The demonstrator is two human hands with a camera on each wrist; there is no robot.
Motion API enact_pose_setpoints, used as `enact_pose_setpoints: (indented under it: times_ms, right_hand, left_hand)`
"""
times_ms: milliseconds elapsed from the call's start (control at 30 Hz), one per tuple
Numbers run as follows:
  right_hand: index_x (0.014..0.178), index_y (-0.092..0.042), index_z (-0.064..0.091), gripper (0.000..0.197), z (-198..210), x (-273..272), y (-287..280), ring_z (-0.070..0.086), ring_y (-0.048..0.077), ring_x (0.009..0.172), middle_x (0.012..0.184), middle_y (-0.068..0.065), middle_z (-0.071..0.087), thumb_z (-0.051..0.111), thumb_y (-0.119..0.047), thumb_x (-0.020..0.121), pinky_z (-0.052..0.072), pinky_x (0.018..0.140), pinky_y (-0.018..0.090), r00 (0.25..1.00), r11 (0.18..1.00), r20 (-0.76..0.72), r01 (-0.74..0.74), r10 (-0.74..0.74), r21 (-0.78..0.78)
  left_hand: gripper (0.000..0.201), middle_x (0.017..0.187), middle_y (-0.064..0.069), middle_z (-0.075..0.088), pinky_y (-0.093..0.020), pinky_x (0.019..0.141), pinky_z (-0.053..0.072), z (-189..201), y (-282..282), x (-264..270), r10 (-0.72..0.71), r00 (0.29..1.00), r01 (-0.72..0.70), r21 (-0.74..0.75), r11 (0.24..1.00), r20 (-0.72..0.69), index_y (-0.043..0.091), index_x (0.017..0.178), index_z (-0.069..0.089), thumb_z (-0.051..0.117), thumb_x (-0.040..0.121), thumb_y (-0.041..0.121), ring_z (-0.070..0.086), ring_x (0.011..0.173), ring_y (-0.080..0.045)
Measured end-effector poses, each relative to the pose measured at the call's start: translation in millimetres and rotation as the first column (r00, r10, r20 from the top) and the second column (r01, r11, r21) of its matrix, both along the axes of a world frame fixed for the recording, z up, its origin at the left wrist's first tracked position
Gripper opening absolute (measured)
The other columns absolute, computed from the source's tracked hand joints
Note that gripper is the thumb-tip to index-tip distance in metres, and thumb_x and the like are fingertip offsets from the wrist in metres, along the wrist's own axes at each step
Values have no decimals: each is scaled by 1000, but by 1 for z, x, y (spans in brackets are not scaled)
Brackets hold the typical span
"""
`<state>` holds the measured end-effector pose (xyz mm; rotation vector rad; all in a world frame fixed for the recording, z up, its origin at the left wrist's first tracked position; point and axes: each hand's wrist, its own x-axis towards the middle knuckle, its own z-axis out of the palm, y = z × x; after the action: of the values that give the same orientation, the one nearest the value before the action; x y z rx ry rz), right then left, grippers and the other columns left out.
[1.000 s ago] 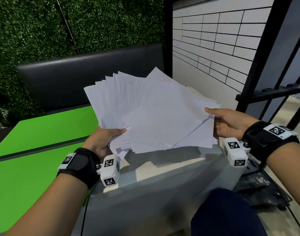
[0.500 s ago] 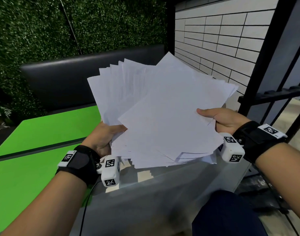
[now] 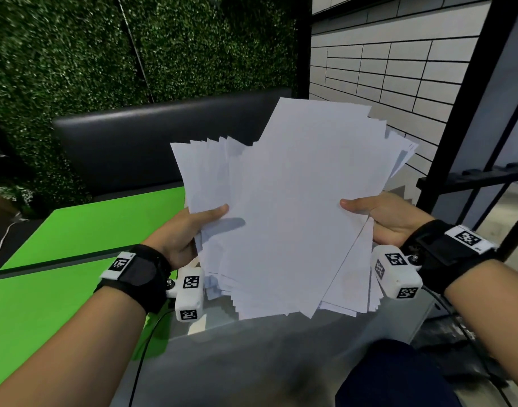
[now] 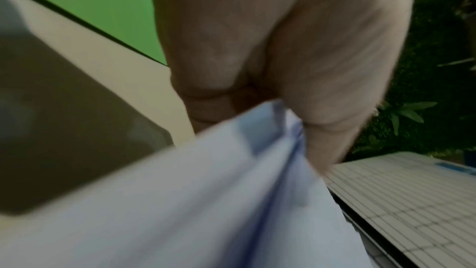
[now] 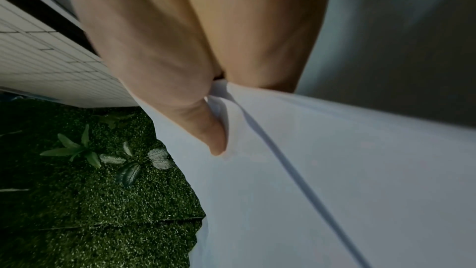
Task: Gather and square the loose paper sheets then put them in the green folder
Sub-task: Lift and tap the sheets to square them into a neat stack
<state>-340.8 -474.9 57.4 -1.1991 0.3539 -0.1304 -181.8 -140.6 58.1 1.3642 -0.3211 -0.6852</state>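
Note:
A thick, fanned stack of white paper sheets (image 3: 287, 207) is held up in the air above the grey table (image 3: 266, 356). My left hand (image 3: 190, 227) grips its left edge, thumb on the front sheet. My right hand (image 3: 378, 214) grips the right edge the same way. The sheets' edges are staggered, not squared. In the left wrist view my left hand (image 4: 296, 117) pinches blurred paper sheets (image 4: 206, 201). In the right wrist view the thumb of my right hand (image 5: 206, 125) presses on the paper sheets (image 5: 335, 180). The open green folder (image 3: 61, 259) lies flat on the left.
A black padded bench back (image 3: 152, 142) stands behind the folder, with a green hedge wall (image 3: 75, 54) beyond it. A tiled white wall (image 3: 398, 69) and a black metal frame (image 3: 472, 118) are on the right. My dark-clothed knee (image 3: 393, 377) shows at the bottom.
Both hands have raised and tilted the stack more upright. The fanned sheets have drawn closer together, and the right hand has moved inward along the right edge.

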Motion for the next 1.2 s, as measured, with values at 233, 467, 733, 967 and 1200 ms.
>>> enact_pose_setpoints:
  times_ms: [233,467,733,967,1200]
  right_hand:
    - [144,-1,62,41,-5,5,9,69,38,127,140,19,71,52,7,105,60,101,46,998,999,58,7,-4,-51]
    - [138,2,65,38,3,6,14,79,32,108,126,18,78,57,9,102,62,97,44,987,995,132,91,-87,-27]
    - [126,0,71,27,9,2,21,80,31,101,124,19,78,58,5,103,63,96,46,993,995,79,94,-92,-20]
    - [132,-3,70,37,67,2,27,77,31,115,130,18,76,72,-9,95,64,96,45,959,994,270,103,-89,-36]
    - [135,-3,68,36,132,4,34,77,28,115,133,14,76,63,0,100,63,98,41,866,982,494,151,-74,-118]
  left_hand:
    - [46,124,-16,81,-39,93,66,-5,0,-1,96,983,-108,74,991,156,3,135,70,76,91,-11,80,109,-30]
    - [48,111,-7,83,-32,81,64,2,2,-4,213,954,-204,-62,977,211,9,135,70,76,91,-10,78,97,-24]
    - [58,121,-7,82,-31,85,64,7,8,-12,207,947,-173,-150,973,247,12,145,66,73,92,-11,80,103,-20]
    - [54,124,-6,81,-32,91,63,60,8,-3,212,890,-124,-233,965,404,22,136,71,75,91,-7,75,112,-25]
    - [54,129,-15,79,-53,99,63,123,12,7,258,782,-99,-295,950,568,11,133,73,87,82,2,77,112,-31]
